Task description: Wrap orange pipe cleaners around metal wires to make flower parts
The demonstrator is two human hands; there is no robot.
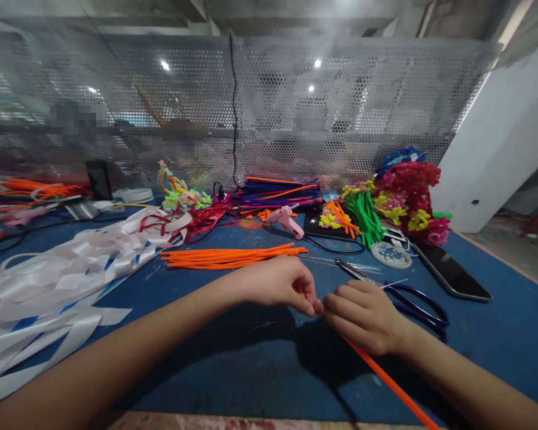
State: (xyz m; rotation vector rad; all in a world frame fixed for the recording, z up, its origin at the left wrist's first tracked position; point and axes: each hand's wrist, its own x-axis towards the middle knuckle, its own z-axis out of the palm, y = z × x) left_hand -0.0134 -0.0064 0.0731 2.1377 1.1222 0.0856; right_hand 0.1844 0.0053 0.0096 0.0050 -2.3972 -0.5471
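Observation:
An orange pipe cleaner (388, 379) runs from under my right hand (367, 316) down to the bottom edge of the view. The right fingers are curled closed around it. My left hand (282, 286) meets the right one at the fingertips, its thumb and forefinger pinched together. Whatever sits in that pinch is hidden. Just behind the left hand lies a bundle of orange pipe cleaners (224, 257). Scissors with dark blue handles (424, 304) rest right beside my right hand, partly covered by it. Thin metal wires (336, 263) stretch along the table behind both hands.
White ribbons (72, 275) spread over the left of the blue table (233, 370). Behind are a pink glue gun (287, 220), dark blue pipe cleaners (278, 194), green pipe cleaners (365, 216) and red fuzzy flowers (415, 182). At right lies a phone (452, 272).

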